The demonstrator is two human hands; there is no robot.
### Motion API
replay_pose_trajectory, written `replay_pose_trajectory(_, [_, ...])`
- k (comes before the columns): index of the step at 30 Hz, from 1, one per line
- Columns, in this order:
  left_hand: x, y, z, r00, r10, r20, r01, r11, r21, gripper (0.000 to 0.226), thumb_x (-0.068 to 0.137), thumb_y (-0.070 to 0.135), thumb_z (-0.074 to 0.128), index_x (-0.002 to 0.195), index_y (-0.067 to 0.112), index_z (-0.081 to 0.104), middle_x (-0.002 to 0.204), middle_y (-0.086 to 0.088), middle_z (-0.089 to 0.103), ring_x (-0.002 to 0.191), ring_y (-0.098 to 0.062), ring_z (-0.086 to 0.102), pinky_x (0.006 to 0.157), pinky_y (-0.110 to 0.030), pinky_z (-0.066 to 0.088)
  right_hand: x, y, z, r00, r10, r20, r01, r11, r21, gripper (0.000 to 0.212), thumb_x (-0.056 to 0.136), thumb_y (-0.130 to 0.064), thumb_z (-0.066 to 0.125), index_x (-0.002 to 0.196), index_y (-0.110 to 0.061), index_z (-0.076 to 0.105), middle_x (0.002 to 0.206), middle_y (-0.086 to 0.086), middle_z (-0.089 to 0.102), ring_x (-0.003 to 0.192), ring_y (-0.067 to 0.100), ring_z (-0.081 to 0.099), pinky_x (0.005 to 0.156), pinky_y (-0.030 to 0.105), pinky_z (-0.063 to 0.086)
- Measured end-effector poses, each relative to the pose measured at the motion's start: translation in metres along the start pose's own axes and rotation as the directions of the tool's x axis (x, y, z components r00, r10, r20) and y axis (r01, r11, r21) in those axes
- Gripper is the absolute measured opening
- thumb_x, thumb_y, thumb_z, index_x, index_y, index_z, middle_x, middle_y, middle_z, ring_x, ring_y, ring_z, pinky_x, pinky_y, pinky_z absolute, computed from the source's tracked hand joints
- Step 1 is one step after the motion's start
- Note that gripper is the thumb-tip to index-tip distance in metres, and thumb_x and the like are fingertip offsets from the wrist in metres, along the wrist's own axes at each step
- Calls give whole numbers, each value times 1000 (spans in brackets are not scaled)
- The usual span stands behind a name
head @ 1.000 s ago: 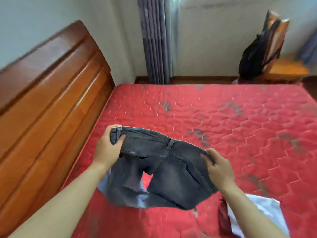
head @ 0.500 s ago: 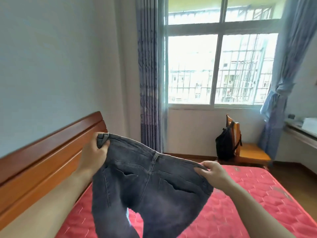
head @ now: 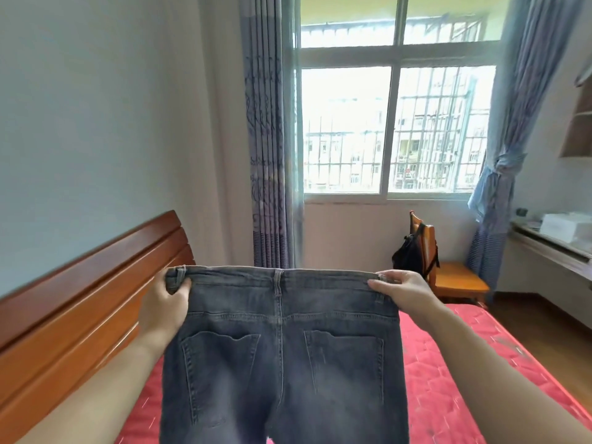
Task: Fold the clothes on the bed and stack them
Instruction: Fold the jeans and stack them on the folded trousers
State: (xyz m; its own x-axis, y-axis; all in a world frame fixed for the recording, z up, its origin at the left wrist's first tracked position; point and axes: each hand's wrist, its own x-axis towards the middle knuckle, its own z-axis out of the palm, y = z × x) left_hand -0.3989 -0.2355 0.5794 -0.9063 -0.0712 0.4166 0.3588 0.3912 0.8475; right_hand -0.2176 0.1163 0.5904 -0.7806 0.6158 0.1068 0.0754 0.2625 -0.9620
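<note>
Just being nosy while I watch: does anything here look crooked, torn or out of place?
Nothing much. The jeans hang straight, waistband level, held at each end by the left hand and right hand. Only the red mattress shows a few greyish scuffs near its right edge.

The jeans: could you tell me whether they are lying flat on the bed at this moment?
No, the jeans hang unfolded in the air, held at the waistband by the left hand and the right hand.

There was one pair of grey jeans (head: pixel 282 347) at lower centre, two hands, the left hand (head: pixel 163 307) and the right hand (head: pixel 407 291), one bed (head: pixel 448 379), one chair (head: pixel 455 280), one backpack (head: pixel 411 254) and two curtains (head: pixel 269 155).
</note>
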Motion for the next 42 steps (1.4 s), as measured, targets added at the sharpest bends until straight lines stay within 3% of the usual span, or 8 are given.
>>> replay_pose_trajectory(13, [-65, 28, 75, 895, 200, 398, 72, 817, -573, 26, 92, 23, 51, 114, 11, 56, 112, -9, 64, 106, -17, 61, 91, -28, 46, -44, -41, 174, 969, -227, 100, 198, 951, 238, 12, 86, -14, 65, 81, -20, 74, 77, -6, 73, 70, 5, 67, 67, 20, 53])
replay_pose_trajectory(16, [-43, 28, 75, 898, 240, 368, -7, 845, -535, 25, 85, 8, 64, 108, 15, 57, 102, -4, 67, 95, -16, 64, 80, -19, 49, -37, -48, 165, 956, -206, 208, 104, 904, 415, 21, 95, -9, 50, 91, -14, 70, 77, -5, 72, 67, 7, 68, 57, 19, 53])
replay_pose_trajectory(22, [31, 89, 63, 887, 344, 308, -117, 813, -570, 12, 95, 18, 50, 97, 28, 56, 95, 2, 63, 94, -17, 60, 88, -35, 49, 5, -75, 96, 814, -514, -271, 469, 856, -216, 41, 83, -29, 68, 122, -29, 54, 117, -4, 48, 102, 7, 50, 91, 22, 39])
replay_pose_trajectory(27, [65, 141, 34, 850, 496, 180, -256, 686, -681, 13, 96, 27, 45, 95, 31, 57, 92, 10, 62, 86, -2, 60, 70, -14, 47, 16, -112, 97, 867, -491, -82, 498, 860, 110, 68, 94, -30, 49, 148, -36, 8, 130, -10, 53, 127, 20, 44, 109, 45, 32])
replay_pose_trajectory(32, [62, 149, 12, 838, 543, -47, -502, 735, -456, 7, 99, 16, 41, 98, 19, 46, 85, 15, 51, 79, 14, 51, 67, 2, 34, 2, -141, 119, 811, -546, -212, 574, 812, 105, 51, 95, -27, 50, 140, -35, 29, 133, 10, 51, 124, 23, 46, 106, 49, 35])
replay_pose_trajectory(36, [83, 168, -20, 722, 635, -273, -680, 724, -115, 21, 96, 38, 39, 116, 31, 42, 85, 17, 51, 65, 10, 44, 61, -7, 32, 0, -184, 111, 700, -629, -339, 692, 714, 104, 46, 87, -49, 52, 130, -51, 34, 130, -3, 53, 121, 15, 50, 103, 44, 40])
replay_pose_trajectory(39, [69, 154, -14, 826, 525, -205, -557, 818, -147, 23, 97, 41, 38, 118, 35, 43, 94, 16, 51, 79, -6, 45, 72, -24, 32, -2, -164, 122, 784, -592, -186, 606, 795, 26, 56, 97, -38, 42, 146, -42, 14, 135, -2, 52, 112, 14, 48, 94, 21, 42])
replay_pose_trajectory(42, [48, 124, -1, 846, 513, -144, -531, 836, -138, 19, 96, 40, 41, 115, 39, 45, 90, 19, 51, 76, -4, 45, 69, -21, 31, -5, -121, 132, 809, -576, -118, 574, 817, -54, 55, 99, -25, 42, 147, -33, 17, 104, -58, 41, 102, -23, 43, 73, -8, 32])
